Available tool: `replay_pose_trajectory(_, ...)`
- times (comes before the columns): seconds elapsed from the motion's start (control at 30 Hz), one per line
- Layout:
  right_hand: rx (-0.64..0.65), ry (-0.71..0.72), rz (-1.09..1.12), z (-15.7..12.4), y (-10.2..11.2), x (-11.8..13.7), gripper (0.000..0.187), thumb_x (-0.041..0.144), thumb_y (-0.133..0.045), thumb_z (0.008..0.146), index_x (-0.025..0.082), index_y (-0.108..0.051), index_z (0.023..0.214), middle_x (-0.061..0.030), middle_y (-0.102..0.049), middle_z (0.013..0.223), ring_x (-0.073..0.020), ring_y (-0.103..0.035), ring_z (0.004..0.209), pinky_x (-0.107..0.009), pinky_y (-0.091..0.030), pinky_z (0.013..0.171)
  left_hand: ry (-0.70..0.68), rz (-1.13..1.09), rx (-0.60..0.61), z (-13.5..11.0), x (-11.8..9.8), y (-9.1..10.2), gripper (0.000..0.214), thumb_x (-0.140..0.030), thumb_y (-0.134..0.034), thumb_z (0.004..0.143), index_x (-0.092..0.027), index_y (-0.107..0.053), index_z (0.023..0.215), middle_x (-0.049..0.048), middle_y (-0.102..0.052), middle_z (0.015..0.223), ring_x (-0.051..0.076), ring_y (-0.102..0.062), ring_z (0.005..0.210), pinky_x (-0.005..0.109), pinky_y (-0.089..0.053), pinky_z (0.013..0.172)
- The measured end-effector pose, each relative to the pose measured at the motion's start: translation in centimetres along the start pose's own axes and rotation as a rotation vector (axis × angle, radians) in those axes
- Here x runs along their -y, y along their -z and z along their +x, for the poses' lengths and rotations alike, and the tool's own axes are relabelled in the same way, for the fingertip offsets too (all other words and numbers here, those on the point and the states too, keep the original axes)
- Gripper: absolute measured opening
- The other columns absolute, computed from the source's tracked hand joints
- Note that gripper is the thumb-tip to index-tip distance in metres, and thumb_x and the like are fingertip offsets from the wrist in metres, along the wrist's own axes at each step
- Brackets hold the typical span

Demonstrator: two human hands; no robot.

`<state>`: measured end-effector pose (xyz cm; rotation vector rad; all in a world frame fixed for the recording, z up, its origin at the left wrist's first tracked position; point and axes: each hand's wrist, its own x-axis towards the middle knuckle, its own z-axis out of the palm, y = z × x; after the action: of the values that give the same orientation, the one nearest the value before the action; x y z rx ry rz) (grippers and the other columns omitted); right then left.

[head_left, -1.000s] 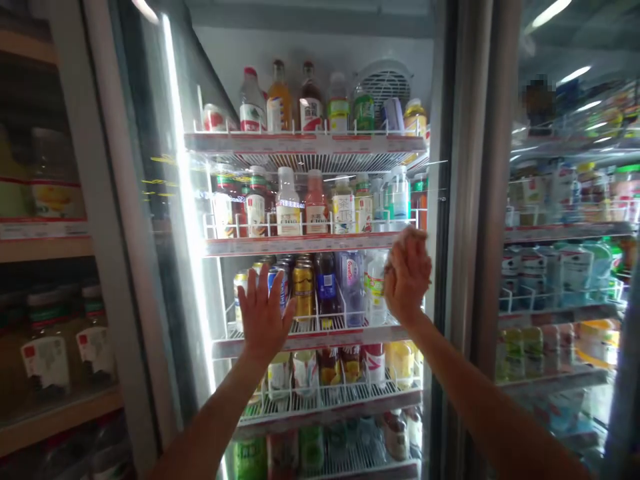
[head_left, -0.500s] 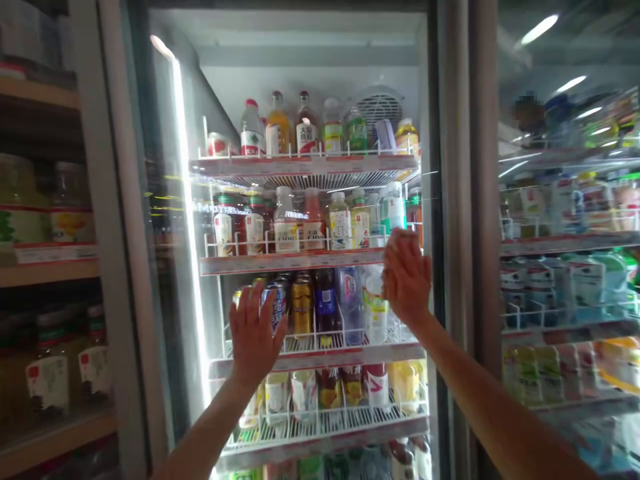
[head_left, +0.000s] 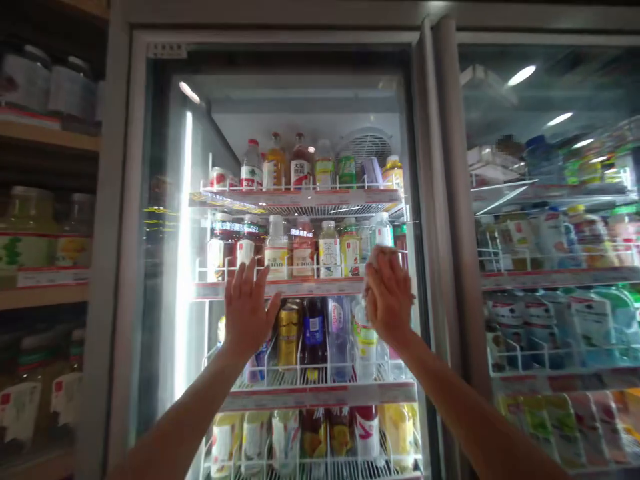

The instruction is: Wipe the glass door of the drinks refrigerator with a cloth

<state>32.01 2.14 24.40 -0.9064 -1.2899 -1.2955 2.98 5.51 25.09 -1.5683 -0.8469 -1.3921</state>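
My left hand point(head_left: 246, 310) lies flat with fingers spread on the glass door point(head_left: 165, 267) of a drinks fridge, over the shelf edge between the bottles point(head_left: 327, 248) and the cans point(head_left: 289, 333). My right hand point(head_left: 387, 300) presses on the same glass near the door's right edge, fingers together. A small white thing point(head_left: 379, 252) peeks out above its fingertips; I cannot make out what it is. Both forearms reach up from the bottom of the view.
Behind the glass are several wire shelves of bottles and cans, lit by a bright strip point(head_left: 184, 253) on the left. A second glass-door fridge point(head_left: 550, 233) stands to the right. Wooden shelves with jars point(head_left: 30, 227) are on the left.
The view has pulled back and the door frame now looks square-on. Both hands have slid up and left on the glass, the left from the can row to the shelf edge above.
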Motion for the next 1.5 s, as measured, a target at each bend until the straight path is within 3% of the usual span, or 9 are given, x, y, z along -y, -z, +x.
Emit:
replay_pose_trajectory(0.23, -0.091, -0.210, 0.000, 4.0, -1.3, -1.1, 0.052, 0.025, -0.038, 0.090, 0.024, -0.040, 0.142, -0.0093, -0.040, 0.148, -0.0306, -0.025, 0.142, -0.057, -0.026, 0.109, -0.038, 0.069, -0.008, -0.2, 0.2, -0.7, 0.054, -0.036, -0.041, 0.093, -0.018, -0.033, 0.143, 0.0159, -0.034, 0.150, 0.029, -0.022, 0.143, 0.050, -0.022, 0.114)
replay_pose_trajectory(0.4, 0.093, 0.114, 0.081, 7.5, -2.0, -0.9, 0.051, 0.023, -0.038, 0.089, 0.027, -0.042, 0.140, -0.0034, -0.042, 0.147, -0.0242, -0.028, 0.141, -0.050, -0.026, 0.113, -0.061, 0.099, -0.029, -0.2, 0.6, -0.5, 0.052, -0.036, -0.042, 0.092, -0.017, -0.037, 0.140, 0.0163, -0.039, 0.146, 0.030, -0.028, 0.140, 0.049, -0.024, 0.112)
replay_pose_trajectory(0.53, -0.055, -0.198, -0.034, 9.5, -2.2, -1.5, 0.048, 0.026, -0.036, 0.089, 0.022, -0.048, 0.136, -0.0093, -0.040, 0.148, -0.0316, -0.027, 0.141, -0.059, -0.029, 0.107, -0.071, 0.069, -0.035, 1.7, 1.8, 0.3, 0.047, -0.037, -0.040, 0.092, -0.018, -0.043, 0.135, 0.0155, -0.050, 0.137, 0.029, -0.040, 0.132, 0.048, -0.030, 0.109)
replay_pose_trajectory(0.7, 0.092, 0.080, -0.002, 11.3, -2.6, -1.5, 0.045, 0.024, -0.035, 0.089, 0.024, -0.052, 0.131, -0.0041, -0.042, 0.147, -0.0254, -0.029, 0.141, -0.051, -0.031, 0.110, 0.003, 0.049, -0.089, 6.1, 4.6, 1.4, 0.050, -0.043, -0.034, 0.093, -0.014, -0.047, 0.131, 0.0179, -0.047, 0.138, 0.030, -0.039, 0.133, 0.048, -0.031, 0.109)
replay_pose_trajectory(0.83, -0.063, -0.294, -0.087, 13.5, -3.1, -2.4, 0.048, 0.026, -0.036, 0.089, 0.016, -0.051, 0.133, -0.0134, -0.038, 0.148, -0.0337, -0.029, 0.139, -0.060, -0.032, 0.104, 0.012, 0.073, -0.100, 8.6, 7.0, 1.8, 0.054, -0.046, -0.031, 0.092, -0.012, -0.049, 0.130, 0.0191, -0.046, 0.140, 0.034, -0.038, 0.133, 0.051, -0.033, 0.106)
replay_pose_trajectory(1.03, 0.112, 0.102, -0.025, 16.3, -3.2, -3.1, 0.044, 0.026, -0.041, 0.086, 0.029, -0.055, 0.127, 0.0000, -0.046, 0.145, -0.0195, -0.032, 0.139, -0.043, -0.031, 0.111, 0.045, 0.047, -0.129, 9.8, 9.4, 0.5, 0.052, -0.045, -0.034, 0.092, -0.016, -0.048, 0.133, 0.0173, -0.044, 0.143, 0.034, -0.034, 0.137, 0.054, -0.032, 0.107)
replay_pose_trajectory(1.2, -0.049, -0.215, -0.116, 19.4, -3.7, -3.2, 0.050, 0.020, -0.030, 0.087, 0.007, -0.048, 0.133, -0.0213, -0.037, 0.147, -0.0352, -0.029, 0.139, -0.062, -0.031, 0.103, 0.031, -0.007, -0.198, 9.7, 9.6, -0.8, 0.051, -0.043, -0.036, 0.092, -0.015, -0.049, 0.132, 0.0190, -0.041, 0.145, 0.035, -0.031, 0.138, 0.057, -0.027, 0.109)
replay_pose_trajectory(1.4, 0.249, 0.346, -0.033, 21.2, -4.9, 1.1, 0.048, 0.022, -0.040, 0.088, 0.024, -0.048, 0.135, -0.0015, -0.036, 0.151, -0.0218, -0.027, 0.142, -0.046, -0.027, 0.115, 0.042, 0.008, -0.204, 9.4, 9.1, -0.7, 0.051, -0.043, -0.034, 0.093, -0.014, -0.047, 0.133, 0.0191, -0.040, 0.145, 0.035, -0.031, 0.138, 0.057, -0.026, 0.109)
replay_pose_trajectory(1.5, 0.128, 0.025, -0.080, 22.9, -4.9, 1.2, 0.047, 0.021, -0.035, 0.090, 0.014, -0.047, 0.135, -0.0112, -0.033, 0.152, -0.0278, -0.025, 0.142, -0.051, -0.025, 0.114, 0.055, 0.009, -0.217, 9.4, 9.0, -0.7, 0.049, -0.042, -0.035, 0.093, -0.016, -0.047, 0.133, 0.0172, -0.041, 0.146, 0.033, -0.031, 0.139, 0.055, -0.025, 0.110)
